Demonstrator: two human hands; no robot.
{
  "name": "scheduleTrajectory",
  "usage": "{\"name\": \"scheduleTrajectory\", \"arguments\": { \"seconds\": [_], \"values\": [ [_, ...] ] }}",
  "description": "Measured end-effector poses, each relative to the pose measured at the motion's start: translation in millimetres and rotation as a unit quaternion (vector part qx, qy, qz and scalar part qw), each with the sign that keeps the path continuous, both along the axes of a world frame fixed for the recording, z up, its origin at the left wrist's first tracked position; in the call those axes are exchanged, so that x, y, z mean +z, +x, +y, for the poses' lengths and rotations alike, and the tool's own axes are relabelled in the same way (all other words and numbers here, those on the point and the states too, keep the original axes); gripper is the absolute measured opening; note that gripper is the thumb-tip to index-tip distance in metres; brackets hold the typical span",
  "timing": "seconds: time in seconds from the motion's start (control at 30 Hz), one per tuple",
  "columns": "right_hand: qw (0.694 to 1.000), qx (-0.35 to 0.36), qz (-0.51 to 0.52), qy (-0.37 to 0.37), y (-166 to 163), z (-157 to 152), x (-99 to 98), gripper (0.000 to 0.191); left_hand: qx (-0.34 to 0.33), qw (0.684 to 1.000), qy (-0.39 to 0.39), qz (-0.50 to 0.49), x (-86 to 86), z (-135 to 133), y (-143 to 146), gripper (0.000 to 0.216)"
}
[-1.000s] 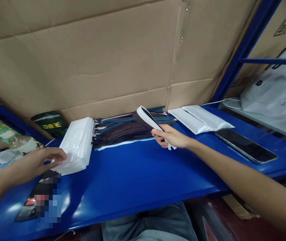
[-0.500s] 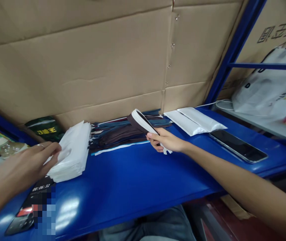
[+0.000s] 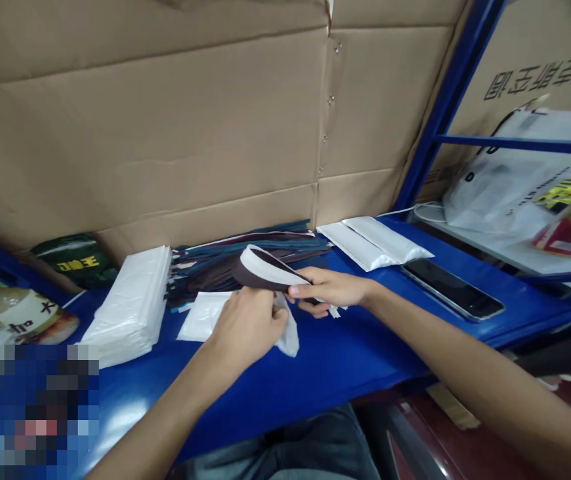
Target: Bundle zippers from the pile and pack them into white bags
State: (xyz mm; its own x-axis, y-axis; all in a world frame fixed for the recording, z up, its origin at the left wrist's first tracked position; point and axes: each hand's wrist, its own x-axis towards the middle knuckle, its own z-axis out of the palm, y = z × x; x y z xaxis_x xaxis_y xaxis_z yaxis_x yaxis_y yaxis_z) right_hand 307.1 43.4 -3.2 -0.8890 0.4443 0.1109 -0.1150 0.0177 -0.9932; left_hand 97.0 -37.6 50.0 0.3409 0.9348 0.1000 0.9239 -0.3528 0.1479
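Note:
My right hand [image 3: 326,289] pinches a folded dark brown strip with a white lining [image 3: 264,270], held just above the blue table [image 3: 345,363]. My left hand [image 3: 246,327] is closed on a thin white bag [image 3: 204,315] right below that strip, its far end resting on the table. A stack of white bags [image 3: 130,307] lies to the left. Behind my hands, against the cardboard, lies a pile of dark brown and blue strips [image 3: 245,250].
Two filled white packets [image 3: 373,241] and a phone [image 3: 450,288] lie to the right on the table. A green packet [image 3: 73,257] and a bottle [image 3: 13,313] sit at far left. Cardboard sheets [image 3: 165,120] wall the back; a blue shelf frame [image 3: 440,107] holds plastic bags [image 3: 505,180] at right.
My left hand left the white stack with one bag and came right to meet my right hand. The right hand lowered the strip slightly toward it.

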Motion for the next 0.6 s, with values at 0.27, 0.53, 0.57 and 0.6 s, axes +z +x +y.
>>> {"name": "scheduleTrajectory", "arguments": {
  "seconds": [0.27, 0.53, 0.57, 0.6],
  "values": [
    [0.983, -0.110, -0.100, 0.110, 14.1, 9.5, 5.6, 0.040, 0.045, 0.972, -0.067, -0.222, -50.1, 35.1, -12.6, 0.027],
    [0.950, -0.093, -0.170, 0.244, -1.7, 4.5, -3.8, 0.046, -0.071, 0.954, -0.092, -0.276, -55.6, 42.1, -28.6, 0.026],
    [0.947, -0.100, -0.171, 0.253, -2.4, 4.9, -5.9, 0.046, -0.088, 0.958, -0.065, -0.264, -54.8, 41.1, -32.2, 0.026],
    [0.946, -0.104, -0.172, 0.255, -2.9, 5.2, -7.7, 0.046, -0.109, 0.961, -0.041, -0.249, -53.9, 39.2, -35.8, 0.026]
  ]
}}
